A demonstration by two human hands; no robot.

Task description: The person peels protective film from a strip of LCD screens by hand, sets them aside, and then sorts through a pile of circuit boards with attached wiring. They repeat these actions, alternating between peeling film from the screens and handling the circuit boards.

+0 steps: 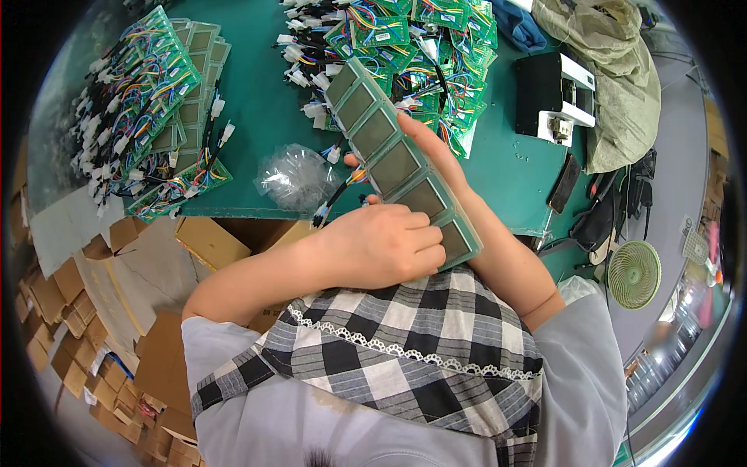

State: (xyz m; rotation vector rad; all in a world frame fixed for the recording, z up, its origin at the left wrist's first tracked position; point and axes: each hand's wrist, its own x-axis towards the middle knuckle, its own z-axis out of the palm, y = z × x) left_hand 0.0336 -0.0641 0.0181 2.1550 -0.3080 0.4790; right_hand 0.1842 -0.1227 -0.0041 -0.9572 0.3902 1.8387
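A long green circuit board with a row of grey rectangular display screens [394, 167] is held slanted above the table's front edge, close to my apron. My left hand [389, 243] is closed at its near end, knuckles curled over the screens. My right hand [437, 152] grips it from the right, thumb along the upper edge; other fingertips show past the far left side, the rest hidden beneath. A short bundle of coloured wires with connectors [331, 202] hangs from the board's left side. Left of these wires lies a crumpled clear plastic bag [298, 177].
Stacked wired circuit boards [152, 101] stand at the left of the green table [257, 86]; another pile [459, 74] lies at the back. A black-and-white device [554, 97], a phone [564, 183] and a green fan [633, 274] are on the right. Cardboard boxes [167, 362] fill the lower left.
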